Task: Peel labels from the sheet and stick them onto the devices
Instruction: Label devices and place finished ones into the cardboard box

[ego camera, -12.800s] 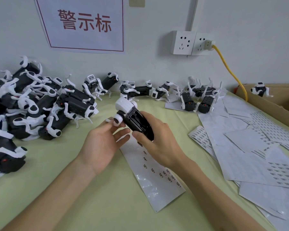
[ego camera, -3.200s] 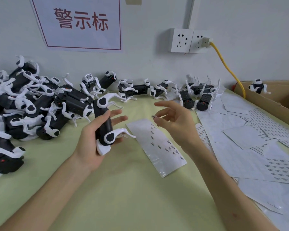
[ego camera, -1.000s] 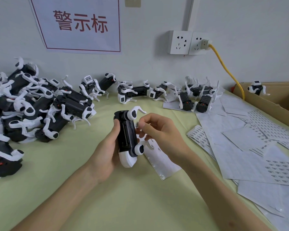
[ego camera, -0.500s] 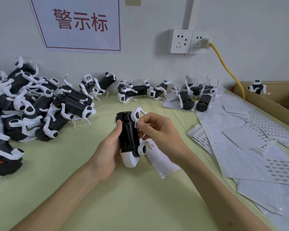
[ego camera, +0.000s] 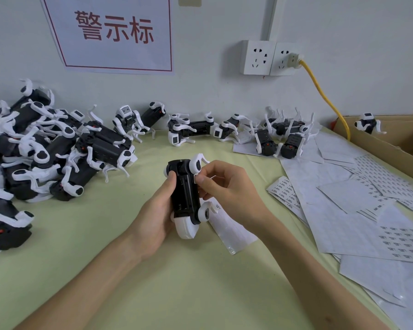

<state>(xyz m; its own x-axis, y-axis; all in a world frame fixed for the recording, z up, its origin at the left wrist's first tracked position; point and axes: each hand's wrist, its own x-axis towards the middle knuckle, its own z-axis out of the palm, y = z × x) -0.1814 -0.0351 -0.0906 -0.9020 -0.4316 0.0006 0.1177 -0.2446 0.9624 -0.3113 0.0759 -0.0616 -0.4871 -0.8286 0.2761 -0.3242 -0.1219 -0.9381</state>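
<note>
Clearly mid-batch: the left hand (ego camera: 156, 216) grips one device (ego camera: 186, 198) above the table (ego camera: 153, 282) while the right hand (ego camera: 227, 189) pinches a small label (ego camera: 196, 179) against its side — piles of devices (ego camera: 57, 148) wait, label sheet (ego camera: 234, 231) just beneath.

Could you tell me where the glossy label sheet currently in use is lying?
In the head view, the glossy white label sheet lies on the pale green table at centre, mostly hidden beneath the right hand.

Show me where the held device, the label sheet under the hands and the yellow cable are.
held device (ego camera: 185, 194), head view, black body.
label sheet (ego camera: 234, 231), head view, bare lower part.
yellow cable (ego camera: 324, 96), head view, middle stretch.
</note>
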